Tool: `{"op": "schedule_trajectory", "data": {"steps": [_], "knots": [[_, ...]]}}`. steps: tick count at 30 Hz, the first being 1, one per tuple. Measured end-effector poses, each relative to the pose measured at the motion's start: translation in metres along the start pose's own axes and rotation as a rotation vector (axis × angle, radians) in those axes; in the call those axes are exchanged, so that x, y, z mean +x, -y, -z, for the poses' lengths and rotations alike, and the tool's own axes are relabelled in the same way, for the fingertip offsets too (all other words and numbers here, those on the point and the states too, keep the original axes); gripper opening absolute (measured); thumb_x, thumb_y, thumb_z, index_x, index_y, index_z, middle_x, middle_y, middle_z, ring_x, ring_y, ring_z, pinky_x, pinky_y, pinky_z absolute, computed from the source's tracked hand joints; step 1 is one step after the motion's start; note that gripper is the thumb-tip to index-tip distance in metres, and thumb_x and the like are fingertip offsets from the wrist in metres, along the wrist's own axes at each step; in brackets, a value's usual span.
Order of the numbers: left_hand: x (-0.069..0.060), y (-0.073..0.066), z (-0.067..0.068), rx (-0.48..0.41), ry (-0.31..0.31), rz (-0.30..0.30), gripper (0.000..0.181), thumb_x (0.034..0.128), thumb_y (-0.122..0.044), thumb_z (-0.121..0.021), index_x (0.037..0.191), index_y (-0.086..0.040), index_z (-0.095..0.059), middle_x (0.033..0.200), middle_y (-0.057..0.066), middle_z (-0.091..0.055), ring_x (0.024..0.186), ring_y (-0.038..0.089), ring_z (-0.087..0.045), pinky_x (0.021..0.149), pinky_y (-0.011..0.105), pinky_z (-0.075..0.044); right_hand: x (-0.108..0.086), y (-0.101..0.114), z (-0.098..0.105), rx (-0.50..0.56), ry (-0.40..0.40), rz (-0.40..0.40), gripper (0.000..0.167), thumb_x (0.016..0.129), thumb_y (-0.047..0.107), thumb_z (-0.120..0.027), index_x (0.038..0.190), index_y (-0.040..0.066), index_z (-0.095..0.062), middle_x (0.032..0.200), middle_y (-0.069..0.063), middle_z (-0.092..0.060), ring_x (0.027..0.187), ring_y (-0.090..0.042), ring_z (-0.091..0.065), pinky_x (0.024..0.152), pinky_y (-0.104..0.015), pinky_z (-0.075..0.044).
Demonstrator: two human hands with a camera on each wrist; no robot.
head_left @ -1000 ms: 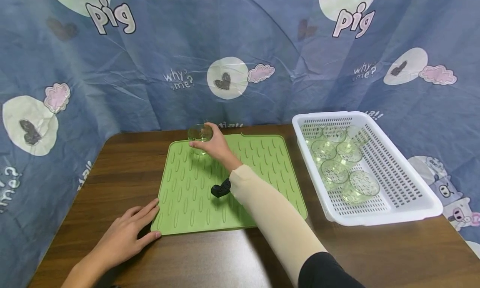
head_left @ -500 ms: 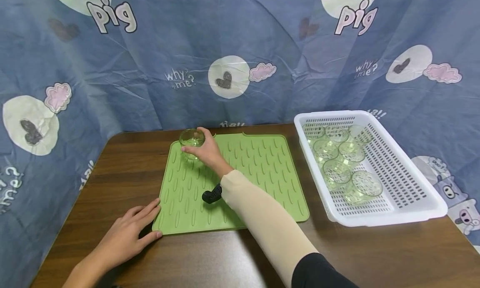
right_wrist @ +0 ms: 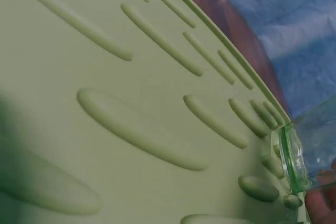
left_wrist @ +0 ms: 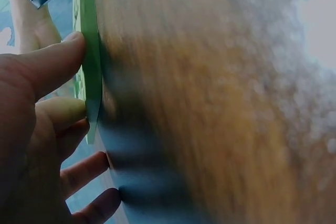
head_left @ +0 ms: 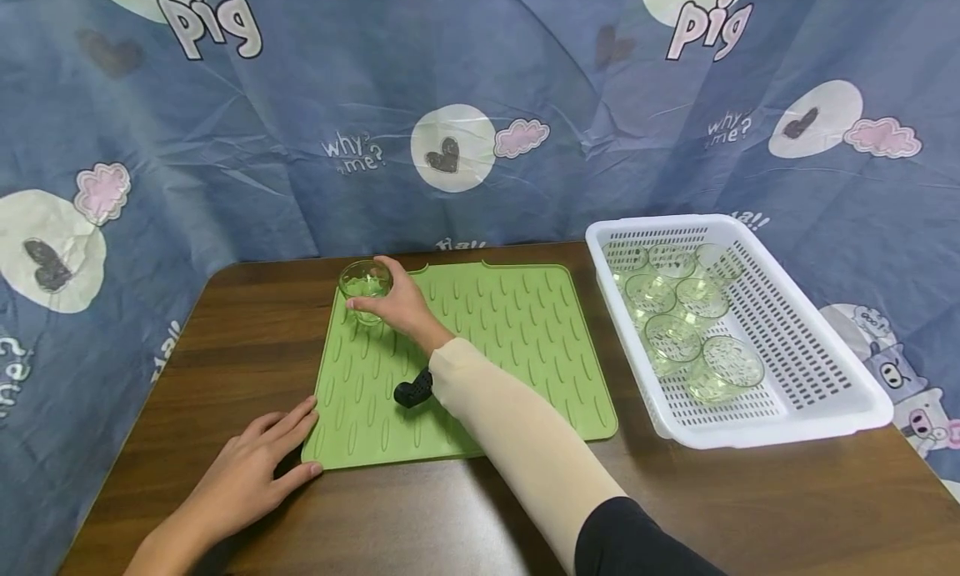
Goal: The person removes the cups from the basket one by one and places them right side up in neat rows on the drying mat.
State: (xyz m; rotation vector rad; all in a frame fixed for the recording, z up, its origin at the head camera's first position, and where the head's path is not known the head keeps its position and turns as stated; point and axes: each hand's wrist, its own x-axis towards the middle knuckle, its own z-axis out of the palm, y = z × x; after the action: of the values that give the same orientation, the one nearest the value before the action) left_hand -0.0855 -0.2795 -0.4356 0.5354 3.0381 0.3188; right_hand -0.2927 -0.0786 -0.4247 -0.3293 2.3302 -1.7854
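A clear drinking glass [head_left: 364,286] stands upright over the far left corner of the green ridged mat [head_left: 480,368]. My right hand [head_left: 401,303] grips it from the right side, thumb in front and fingers behind. In the right wrist view the base of the glass [right_wrist: 295,161] is close to the mat's surface; I cannot tell whether it touches. At the mat's near left corner rests my left hand [head_left: 247,469], fingers extended. Its thumb [left_wrist: 71,51] touches the mat's edge in the left wrist view.
To the right of the mat, a white slotted basket [head_left: 810,376] holds several clear glasses [head_left: 672,338] on its left side. Both stand on a brown wooden table [head_left: 240,334]. A blue printed cloth [head_left: 465,67] hangs behind the table.
My right hand has moved left and slightly nearer with the glass, toward the mat's far left corner. The left hand has stayed at the near corner.
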Motion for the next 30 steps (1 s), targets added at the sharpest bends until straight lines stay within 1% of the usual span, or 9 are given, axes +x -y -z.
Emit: {"op": "schedule_trajectory", "data": {"steps": [4, 9, 12, 14, 19, 24, 30], "knots": [[-0.0005, -0.0008, 0.0014, -0.003, -0.007, -0.004, 0.072, 0.0898, -0.050, -0.068, 0.147, -0.010, -0.050, 0.158, 0.007, -0.042, 0.129, 0.039, -0.049, 0.087, 0.064, -0.045, 0.0017, 0.0013, -0.0015, -0.060, 0.014, -0.022, 0.090, 0.080, 0.035, -0.084, 0.154, 0.029, -0.034, 0.158, 0.002, -0.039, 0.142, -0.028, -0.044, 0.108, -0.049, -0.046], [-0.0006, -0.0001, 0.0024, -0.013, -0.002, 0.002, 0.072, 0.0898, -0.050, -0.068, 0.147, -0.010, -0.050, 0.159, 0.006, -0.041, 0.129, 0.040, -0.049, 0.089, 0.065, -0.044, 0.0023, 0.0037, -0.0014, -0.087, 0.042, 0.002, 0.089, 0.081, 0.036, -0.083, 0.155, 0.029, -0.033, 0.162, 0.002, -0.034, 0.145, -0.027, -0.041, 0.111, -0.049, -0.043], [-0.0006, -0.0001, 0.0024, -0.017, -0.003, -0.004, 0.071, 0.0901, -0.050, -0.067, 0.146, -0.010, -0.051, 0.159, 0.006, -0.041, 0.129, 0.042, -0.049, 0.091, 0.066, -0.044, 0.0017, 0.0030, -0.0014, -0.084, 0.046, 0.009, 0.089, 0.081, 0.036, -0.083, 0.154, 0.030, -0.033, 0.162, 0.001, -0.034, 0.145, -0.028, -0.041, 0.111, -0.049, -0.043], [-0.0011, 0.0000, 0.0024, -0.020, -0.003, -0.004, 0.071, 0.0900, -0.050, -0.067, 0.146, -0.010, -0.051, 0.159, 0.006, -0.041, 0.129, 0.042, -0.049, 0.091, 0.066, -0.044, 0.0013, 0.0025, -0.0022, -0.090, 0.047, 0.006, 0.089, 0.081, 0.038, -0.083, 0.154, 0.033, -0.032, 0.162, 0.002, -0.034, 0.145, -0.027, -0.041, 0.111, -0.049, -0.043], [-0.0016, 0.0003, 0.0017, -0.016, -0.007, 0.001, 0.072, 0.0895, -0.050, -0.068, 0.147, -0.011, -0.050, 0.159, 0.005, -0.041, 0.129, 0.041, -0.049, 0.089, 0.066, -0.044, 0.0019, 0.0004, -0.0039, -0.100, 0.048, 0.004, 0.089, 0.081, 0.041, -0.082, 0.154, 0.035, -0.031, 0.162, 0.004, -0.034, 0.144, -0.027, -0.042, 0.110, -0.049, -0.044], [-0.0020, 0.0007, 0.0006, -0.012, -0.014, -0.006, 0.072, 0.0892, -0.049, -0.069, 0.146, -0.010, -0.051, 0.158, 0.006, -0.042, 0.129, 0.040, -0.050, 0.090, 0.065, -0.044, 0.0019, -0.0020, -0.0053, -0.091, 0.046, 0.006, 0.089, 0.081, 0.041, -0.082, 0.154, 0.036, -0.031, 0.162, 0.003, -0.034, 0.144, -0.027, -0.042, 0.110, -0.049, -0.044], [-0.0013, 0.0004, 0.0004, -0.014, -0.010, 0.004, 0.072, 0.0896, -0.050, -0.068, 0.147, -0.011, -0.050, 0.159, 0.006, -0.041, 0.129, 0.040, -0.049, 0.089, 0.066, -0.044, 0.0022, -0.0031, -0.0058, -0.075, 0.039, 0.010, 0.089, 0.082, 0.039, -0.081, 0.154, 0.036, -0.030, 0.160, 0.000, -0.037, 0.143, -0.028, -0.043, 0.110, -0.050, -0.044]]}}
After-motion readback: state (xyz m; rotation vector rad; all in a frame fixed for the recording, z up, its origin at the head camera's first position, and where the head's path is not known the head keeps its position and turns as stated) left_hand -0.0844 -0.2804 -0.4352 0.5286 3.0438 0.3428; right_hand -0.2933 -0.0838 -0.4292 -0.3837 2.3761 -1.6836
